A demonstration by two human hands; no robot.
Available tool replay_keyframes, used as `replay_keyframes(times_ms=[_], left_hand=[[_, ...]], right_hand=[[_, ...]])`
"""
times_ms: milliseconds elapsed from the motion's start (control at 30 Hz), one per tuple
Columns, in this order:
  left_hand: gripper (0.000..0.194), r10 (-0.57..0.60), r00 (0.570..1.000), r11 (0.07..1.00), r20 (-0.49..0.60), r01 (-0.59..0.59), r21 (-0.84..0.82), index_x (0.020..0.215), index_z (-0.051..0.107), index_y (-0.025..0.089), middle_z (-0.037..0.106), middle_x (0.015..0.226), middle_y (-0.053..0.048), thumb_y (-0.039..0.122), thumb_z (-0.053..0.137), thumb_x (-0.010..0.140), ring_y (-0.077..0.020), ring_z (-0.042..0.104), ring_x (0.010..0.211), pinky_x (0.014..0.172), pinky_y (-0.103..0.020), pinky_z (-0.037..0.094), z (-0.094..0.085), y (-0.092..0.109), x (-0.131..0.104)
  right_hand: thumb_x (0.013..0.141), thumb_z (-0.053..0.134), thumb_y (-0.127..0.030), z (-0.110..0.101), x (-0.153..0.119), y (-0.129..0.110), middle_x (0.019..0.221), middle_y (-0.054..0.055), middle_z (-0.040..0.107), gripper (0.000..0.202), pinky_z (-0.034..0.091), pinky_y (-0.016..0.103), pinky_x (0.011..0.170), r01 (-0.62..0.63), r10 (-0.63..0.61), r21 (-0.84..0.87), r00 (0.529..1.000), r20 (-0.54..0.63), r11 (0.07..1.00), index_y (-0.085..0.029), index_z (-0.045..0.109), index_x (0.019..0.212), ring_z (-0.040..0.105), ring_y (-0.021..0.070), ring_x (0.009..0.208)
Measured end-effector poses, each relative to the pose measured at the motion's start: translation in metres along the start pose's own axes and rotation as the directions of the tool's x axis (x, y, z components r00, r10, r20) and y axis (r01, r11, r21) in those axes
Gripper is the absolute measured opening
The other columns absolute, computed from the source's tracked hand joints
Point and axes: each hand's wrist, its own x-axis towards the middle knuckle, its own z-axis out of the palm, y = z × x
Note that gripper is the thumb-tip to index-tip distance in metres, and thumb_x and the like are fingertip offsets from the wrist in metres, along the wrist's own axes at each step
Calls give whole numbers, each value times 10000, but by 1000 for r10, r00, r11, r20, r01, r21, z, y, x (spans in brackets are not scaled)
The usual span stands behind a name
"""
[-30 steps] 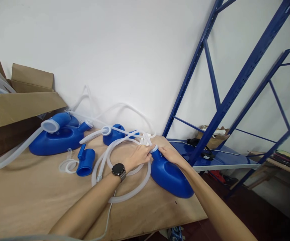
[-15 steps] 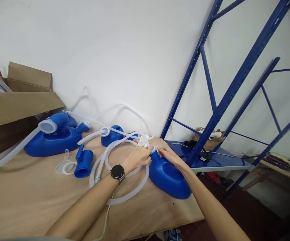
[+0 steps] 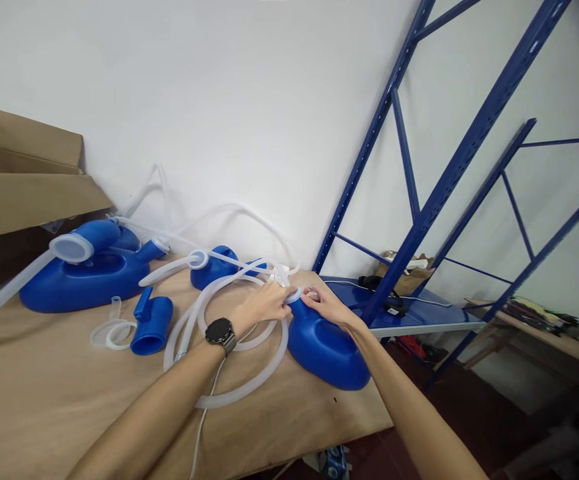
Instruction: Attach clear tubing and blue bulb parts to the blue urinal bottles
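On the right part of the table lies a blue plastic bottle [image 3: 327, 350] with a recessed grip and a neck pointing up and away. A white cap [image 3: 294, 295] sits at its mouth. My left hand [image 3: 264, 303], a black watch [image 3: 221, 331] on its wrist, has its fingers curled closed against the cap's left side. From the right, my right hand [image 3: 327, 305] pinches the cap's rim, thumb and fingers close together; part of the cap is hidden by the fingers. Beside the bottle, a translucent hose [image 3: 247, 393] is coiled under my left hand.
At left are a larger blue bottle [image 3: 87, 283], a short blue tube with a handle [image 3: 153, 325], white rings [image 3: 118, 333] and a cardboard box [image 3: 34, 193]. Another blue bottle [image 3: 214, 270] stands near the wall. A blue metal rack [image 3: 404, 253] rises at right.
The view has shifted, so everything sits a little further left. My right hand's thumb and fingers have come onto the cap's rim; my left hand stays at its left side.
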Motion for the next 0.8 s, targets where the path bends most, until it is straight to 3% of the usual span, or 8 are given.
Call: replay_keyframes(times_ms=[200, 333, 400, 500, 633, 800], left_hand=[[453, 16, 1000, 1000, 15, -16, 7, 1237, 612, 211, 701, 1048, -119, 121, 606, 793, -299, 672, 940, 805, -372, 516, 3, -5, -4], [562, 49, 999, 999, 16, -49, -11, 1371, 528, 235, 679, 1189, -137, 257, 733, 848, -327, 668, 1053, 869, -395, 516, 12, -12, -5], [539, 68, 998, 996, 1, -68, -56, 1363, 529, 235, 683, 1187, -130, 304, 744, 872, -321, 664, 1080, 904, -395, 509, 13, -14, -5], [452, 78, 997, 991, -17, -80, -103, 1329, 549, 241, 687, 1171, -105, 221, 693, 901, -292, 655, 1100, 939, -375, 498, 11, -13, -4], [413, -8, 999, 991, -53, 1, -132, 1229, 610, 227, 670, 1191, -123, 50, 547, 862, -301, 637, 1097, 950, -420, 500, 11, -4, -6], [397, -96, 989, 967, -116, 65, -246, 1148, 637, 209, 668, 1167, -116, 43, 494, 817, -280, 611, 1103, 990, -429, 498, 19, 9, -5]], right_hand=[[787, 602, -797, 1, 4, 2, 719, -24, 538, 587, 434, 328, 687, 62, -78, -174, 993, -90, 983, -220, 495, 762, 497, 168, 709], [838, 568, -752, 1, 2, 0, 729, -28, 511, 535, 432, 343, 712, 86, -111, -244, 990, -91, 966, -234, 459, 764, 481, 171, 708], [872, 531, -734, 2, -1, -2, 730, -29, 515, 508, 439, 347, 713, 93, -117, -263, 990, -78, 960, -236, 460, 800, 485, 172, 698], [899, 495, -719, 3, -3, -4, 735, -27, 522, 487, 451, 349, 715, 102, -124, -278, 990, -61, 955, -239, 460, 830, 496, 174, 693], [897, 513, -711, 3, -2, -4, 759, -16, 540, 482, 457, 347, 721, 117, -138, -283, 989, -55, 952, -241, 445, 816, 512, 178, 711], [906, 487, -728, 3, -2, -2, 780, -7, 563, 494, 459, 350, 738, 128, -146, -281, 988, -45, 951, -238, 460, 842, 531, 186, 728]])
